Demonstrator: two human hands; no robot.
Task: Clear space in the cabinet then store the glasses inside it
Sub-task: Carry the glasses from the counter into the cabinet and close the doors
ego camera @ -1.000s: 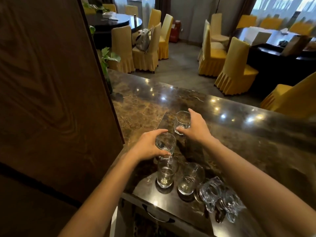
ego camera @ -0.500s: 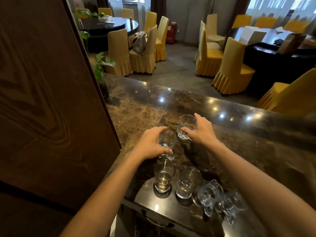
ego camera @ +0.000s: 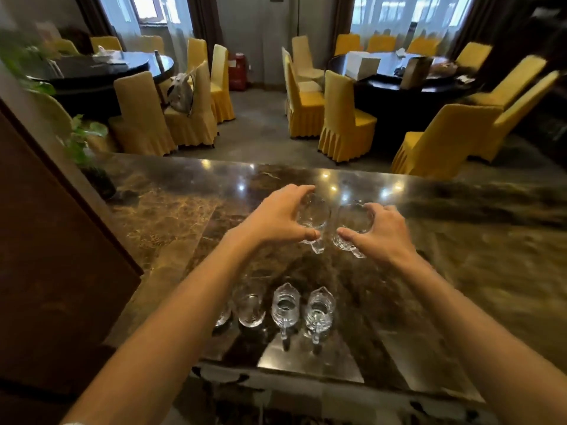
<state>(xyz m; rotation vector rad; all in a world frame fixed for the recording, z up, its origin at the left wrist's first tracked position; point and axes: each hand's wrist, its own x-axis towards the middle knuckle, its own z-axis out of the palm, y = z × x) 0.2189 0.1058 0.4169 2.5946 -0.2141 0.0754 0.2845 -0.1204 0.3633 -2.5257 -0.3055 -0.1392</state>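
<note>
Both glasses now lifted, left hand [ego camera: 276,219] grip closed on one glass [ego camera: 313,216], right hand [ego camera: 380,231] on another [ego camera: 352,222], marble counter [ego camera: 171,210]

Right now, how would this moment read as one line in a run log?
left hand: grip on glass | right hand: grip on second glass | both above marble counter | four glasses remain near edge

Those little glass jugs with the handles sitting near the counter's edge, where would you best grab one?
Probably by the handle. Each small handled jug stands upright on the marble counter with its handle pointing toward the person, so coming from the near side is easiest. The two stand close together, leaving little room to wrap fingers round the body.
</note>
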